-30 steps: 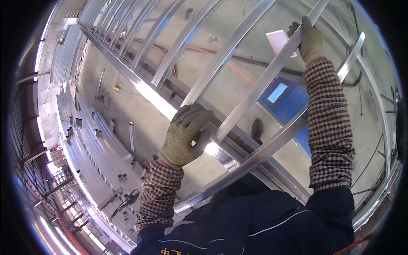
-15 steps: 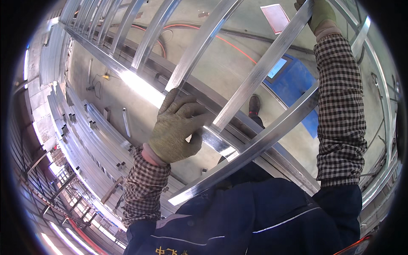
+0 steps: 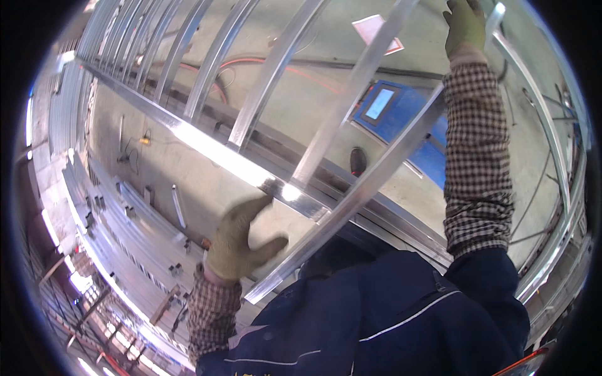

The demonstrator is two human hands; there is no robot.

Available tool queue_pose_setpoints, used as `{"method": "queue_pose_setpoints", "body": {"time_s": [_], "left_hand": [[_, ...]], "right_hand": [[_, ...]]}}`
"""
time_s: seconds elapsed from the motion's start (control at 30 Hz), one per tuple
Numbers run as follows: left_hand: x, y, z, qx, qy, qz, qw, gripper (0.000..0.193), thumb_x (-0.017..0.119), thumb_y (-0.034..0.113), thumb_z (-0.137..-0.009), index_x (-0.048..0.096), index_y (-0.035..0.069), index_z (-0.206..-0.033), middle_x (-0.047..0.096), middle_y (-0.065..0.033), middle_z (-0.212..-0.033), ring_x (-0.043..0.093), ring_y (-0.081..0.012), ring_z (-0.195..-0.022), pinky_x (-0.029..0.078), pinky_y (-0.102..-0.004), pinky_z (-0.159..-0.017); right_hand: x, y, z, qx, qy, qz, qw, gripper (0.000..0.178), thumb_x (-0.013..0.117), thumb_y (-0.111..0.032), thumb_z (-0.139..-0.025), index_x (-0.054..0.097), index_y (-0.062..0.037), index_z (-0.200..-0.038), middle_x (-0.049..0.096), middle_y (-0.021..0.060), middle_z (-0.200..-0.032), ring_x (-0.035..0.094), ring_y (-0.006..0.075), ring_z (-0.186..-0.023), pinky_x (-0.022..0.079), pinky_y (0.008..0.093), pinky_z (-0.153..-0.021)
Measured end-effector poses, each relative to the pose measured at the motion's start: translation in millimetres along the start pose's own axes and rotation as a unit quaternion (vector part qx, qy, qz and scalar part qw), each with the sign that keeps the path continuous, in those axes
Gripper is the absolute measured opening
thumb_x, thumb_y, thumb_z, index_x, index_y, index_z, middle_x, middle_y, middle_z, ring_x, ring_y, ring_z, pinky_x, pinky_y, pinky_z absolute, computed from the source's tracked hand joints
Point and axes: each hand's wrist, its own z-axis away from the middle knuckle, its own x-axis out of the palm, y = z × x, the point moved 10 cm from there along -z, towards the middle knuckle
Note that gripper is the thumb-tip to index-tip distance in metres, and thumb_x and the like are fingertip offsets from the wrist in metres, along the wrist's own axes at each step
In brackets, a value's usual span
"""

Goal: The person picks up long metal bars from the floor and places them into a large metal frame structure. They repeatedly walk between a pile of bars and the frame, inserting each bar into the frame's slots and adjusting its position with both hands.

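Note:
My left hand, in an olive work glove, is off the metal with thumb and fingers spread. Its fingertips are close to the near rail of a ladder-like silver metal frame, and its thumb is beside a separate-looking square metal bar lying slantwise in front of me. My right hand, gloved alike, reaches to the far side with its fingers apart and nothing in it. To its left runs the frame's last crossbar; to its right shows a bright bar end.
Beyond the bars stands a blue machine with a screen. A paper sheet and an orange hose are on the floor behind the crossbars. Stacked metal profiles lie at left, near a yellow-tipped cable.
My left hand has come off the near rail, toward me, and its fingers have spread. My right hand has let go of the crossbar's far end. The whole view has shifted a little.

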Motion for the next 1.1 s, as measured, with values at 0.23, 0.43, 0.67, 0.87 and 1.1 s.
{"method": "queue_pose_setpoints", "body": {"time_s": [0.23, 0.43, 0.67, 0.87, 1.1], "left_hand": [[59.9, -28.5, 124.7, -0.34, -0.181, 0.057, 0.921, 0.079, 0.089, 0.036, -0.088, 0.058, -0.004, -0.149, 0.073, -0.022, -0.128, 0.074, -0.0202, -0.103, 0.059, -0.0352, -0.09], [96.5, -39.4, 133.4, -0.298, -0.252, 0.341, 0.855, 0.068, 0.073, 0.046, -0.103, 0.057, -0.004, -0.146, 0.077, -0.0161, -0.106, 0.075, -0.0202, -0.091, 0.06, -0.0339, -0.077], [110.3, -57.8, 141.3, -0.282, -0.271, 0.436, 0.811, 0.068, 0.066, 0.05, -0.107, 0.052, -0.002, -0.149, 0.074, -0.0113, -0.094, 0.074, -0.0207, -0.079, 0.061, -0.0349, -0.071], [100.1, -44.6, 129.4, -0.234, -0.194, 0.267, 0.914, 0.063, 0.074, 0.034, -0.103, 0.052, 0.0, -0.151, 0.074, -0.0102, -0.102, 0.072, -0.0168, -0.083, 0.058, -0.0317, -0.073], [91.7, 25.2, 90.6, -0.071, -0.13, 0.058, 0.987, 0.084, 0.081, 0.031, -0.096, 0.041, 0.004, -0.164, 0.068, -0.0232, -0.14, 0.067, -0.0304, -0.13, 0.053, -0.0406, -0.109]], "right_hand": [[-113.8, 10.6, 136.6, -0.008, 0.127, 0.087, 0.988, 0.068, 0.08, -0.034, -0.095, 0.057, 0.008, -0.143, 0.069, 0.0136, -0.125, 0.066, 0.0216, -0.109, 0.054, 0.0342, -0.097], [-51.8, 83.3, 264.6, 0.38, -0.043, -0.222, 0.897, 0.048, 0.058, -0.045, -0.11, 0.063, -0.0058, -0.136, 0.072, 0.0152, -0.125, 0.07, 0.0319, -0.114, 0.058, 0.0476, -0.1], [-33.0, 46.3, 313.7, 0.367, -0.084, -0.273, 0.885, 0.045, 0.064, -0.042, -0.106, 0.063, -0.0074, -0.134, 0.071, 0.0125, -0.124, 0.07, 0.0287, -0.111, 0.057, 0.046, -0.099], [-27.6, 34.3, 325.0, 0.34, -0.066, -0.222, 0.911, 0.04, 0.069, -0.03, -0.104, 0.059, -0.0094, -0.137, 0.071, 0.0079, -0.109, 0.071, 0.0224, -0.093, 0.059, 0.0421, -0.081], [-34.3, 17.0, 280.1, 0.332, 0.012, -0.224, 0.916, 0.038, 0.072, -0.026, -0.097, 0.058, -0.003, -0.124, 0.069, 0.0103, -0.099, 0.068, 0.0219, -0.078, 0.056, 0.0396, -0.068]]}}
